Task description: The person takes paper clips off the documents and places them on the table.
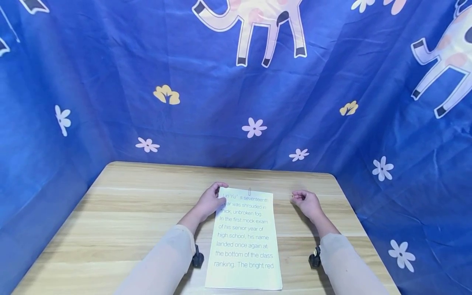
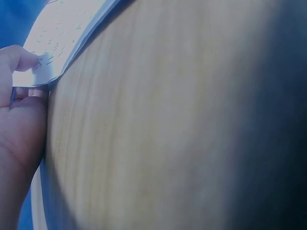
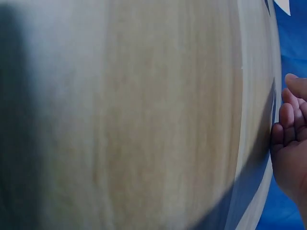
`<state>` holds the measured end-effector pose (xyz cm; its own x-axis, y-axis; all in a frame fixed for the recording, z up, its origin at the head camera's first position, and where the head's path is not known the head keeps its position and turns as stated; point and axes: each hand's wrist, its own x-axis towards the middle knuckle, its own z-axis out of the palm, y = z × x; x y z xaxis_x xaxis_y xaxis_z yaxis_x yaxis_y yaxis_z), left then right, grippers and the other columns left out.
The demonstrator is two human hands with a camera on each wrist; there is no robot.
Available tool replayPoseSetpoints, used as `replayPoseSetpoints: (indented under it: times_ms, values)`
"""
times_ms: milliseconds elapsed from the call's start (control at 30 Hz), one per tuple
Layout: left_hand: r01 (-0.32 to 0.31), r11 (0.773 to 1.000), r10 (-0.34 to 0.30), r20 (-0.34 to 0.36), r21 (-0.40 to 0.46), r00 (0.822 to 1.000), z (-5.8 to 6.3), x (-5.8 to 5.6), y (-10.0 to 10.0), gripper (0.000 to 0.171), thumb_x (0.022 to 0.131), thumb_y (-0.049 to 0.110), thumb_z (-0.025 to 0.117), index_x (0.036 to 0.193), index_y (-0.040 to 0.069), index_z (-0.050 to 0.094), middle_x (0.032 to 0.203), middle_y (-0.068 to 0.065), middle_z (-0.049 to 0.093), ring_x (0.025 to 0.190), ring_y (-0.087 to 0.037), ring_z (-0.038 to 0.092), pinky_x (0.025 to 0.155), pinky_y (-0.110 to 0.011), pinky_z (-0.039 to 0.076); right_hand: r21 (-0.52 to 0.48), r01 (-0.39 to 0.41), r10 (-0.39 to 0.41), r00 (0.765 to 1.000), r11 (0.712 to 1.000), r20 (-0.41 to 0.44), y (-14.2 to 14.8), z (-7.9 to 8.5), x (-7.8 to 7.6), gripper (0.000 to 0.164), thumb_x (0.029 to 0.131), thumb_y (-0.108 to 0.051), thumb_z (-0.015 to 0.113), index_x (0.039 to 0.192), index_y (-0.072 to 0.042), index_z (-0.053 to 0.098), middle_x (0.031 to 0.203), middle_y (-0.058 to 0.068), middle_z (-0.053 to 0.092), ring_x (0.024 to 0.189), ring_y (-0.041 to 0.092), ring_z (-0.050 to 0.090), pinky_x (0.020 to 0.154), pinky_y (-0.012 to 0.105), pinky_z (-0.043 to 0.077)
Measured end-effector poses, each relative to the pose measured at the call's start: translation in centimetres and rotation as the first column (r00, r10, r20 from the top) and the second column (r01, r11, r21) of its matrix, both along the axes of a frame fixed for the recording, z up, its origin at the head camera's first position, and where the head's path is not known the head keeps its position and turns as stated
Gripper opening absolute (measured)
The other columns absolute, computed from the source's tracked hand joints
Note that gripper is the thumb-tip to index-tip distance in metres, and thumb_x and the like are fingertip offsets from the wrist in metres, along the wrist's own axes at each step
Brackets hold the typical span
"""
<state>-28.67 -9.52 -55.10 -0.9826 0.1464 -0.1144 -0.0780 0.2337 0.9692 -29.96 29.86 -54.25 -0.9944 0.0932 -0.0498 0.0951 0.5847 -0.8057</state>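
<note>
Several sheets of printed paper point(image 1: 245, 241) lie upright to the viewer on the table, large English text on the top one. A thin reddish paper clip point(image 1: 249, 191) sits on their top edge, right of its left corner. My left hand point(image 1: 212, 200) pinches the sheets' top left corner, thumb above and fingers beneath; in the left wrist view the paper's point(image 2: 53, 43) edges show layered. To the right of the paper, my right hand point(image 1: 307, 203) has its fingers curled, with a tiny yellowish thing point(image 1: 293, 196) at the thumb and fingertips; I cannot tell its kind.
The wooden table point(image 1: 147, 213) has a rounded back edge. Blue fabric point(image 1: 206, 123) with flowers and cartoon animals hangs behind and at both sides. A dark wrist device point(image 1: 198, 258) sits under the left sleeve, and another point(image 1: 314, 258) under the right sleeve.
</note>
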Motion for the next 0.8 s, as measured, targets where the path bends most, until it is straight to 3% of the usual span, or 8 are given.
replayPoseSetpoints:
  times_ms: [133, 300, 467, 600, 800]
  values:
    - [0.002, 1.000, -0.002, -0.011, -0.021, 1.000, 0.29, -0.05, 0.17, 0.057, 0.093, -0.006, 0.065, 0.145, 0.015, 0.059, 0.152, -0.016, 0.060, 0.135, -0.034, 0.064, 0.120, -0.049, 0.051, 0.047, -0.005, 0.005, 1.000, 0.999, 0.014, 0.31, -0.28, 0.05, 0.025, 0.097, -0.008, 0.076, 0.121, 0.002, 0.077, 0.098, 0.006, 0.073, 0.088, 0.009, 0.061, 0.074, 0.014, 0.050]
    - [0.005, 1.000, -0.005, -0.017, -0.029, 1.000, 0.45, -0.14, 0.32, 0.057, 0.092, -0.006, 0.066, 0.145, 0.014, 0.059, 0.142, -0.015, 0.063, 0.118, -0.027, 0.068, 0.099, -0.034, 0.058, 0.116, -0.044, 0.043, 0.999, 0.992, 0.008, 0.56, -0.62, -0.15, 0.022, 0.096, -0.008, 0.075, 0.116, 0.000, 0.078, 0.091, 0.002, 0.070, 0.086, 0.011, 0.059, 0.073, 0.017, 0.049]
    - [0.000, 1.000, -0.001, -0.017, -0.031, 1.000, 0.47, -0.11, 0.37, 0.056, 0.092, -0.006, 0.066, 0.144, 0.014, 0.060, 0.139, -0.016, 0.064, 0.115, -0.025, 0.068, 0.093, -0.028, 0.057, 0.153, -0.070, 0.070, 0.998, 0.986, 0.006, 0.65, -1.01, -0.27, 0.022, 0.097, -0.008, 0.075, 0.117, -0.001, 0.078, 0.089, 0.001, 0.070, 0.084, 0.010, 0.059, 0.072, 0.017, 0.049]
    - [-0.001, 1.000, 0.001, -0.004, -0.020, 1.000, 0.31, -0.08, 0.27, 0.056, 0.093, -0.006, 0.066, 0.144, 0.016, 0.059, 0.137, -0.014, 0.064, 0.116, -0.025, 0.068, 0.098, -0.034, 0.059, 0.156, -0.079, 0.080, 0.997, 0.985, 0.000, 0.58, -1.04, -0.32, 0.023, 0.097, -0.008, 0.075, 0.118, -0.001, 0.078, 0.091, 0.002, 0.070, 0.085, 0.011, 0.060, 0.073, 0.017, 0.050]
    - [0.001, 1.000, -0.001, -0.001, -0.024, 1.000, 0.08, -0.25, 0.08, 0.056, 0.095, -0.003, 0.067, 0.145, 0.018, 0.059, 0.148, -0.015, 0.060, 0.137, -0.033, 0.060, 0.124, -0.051, 0.046, 0.177, -0.098, 0.101, 0.995, 0.979, -0.004, 0.53, -0.86, -0.42, 0.026, 0.096, -0.007, 0.076, 0.121, 0.001, 0.077, 0.092, 0.004, 0.073, 0.086, 0.011, 0.062, 0.074, 0.016, 0.051]
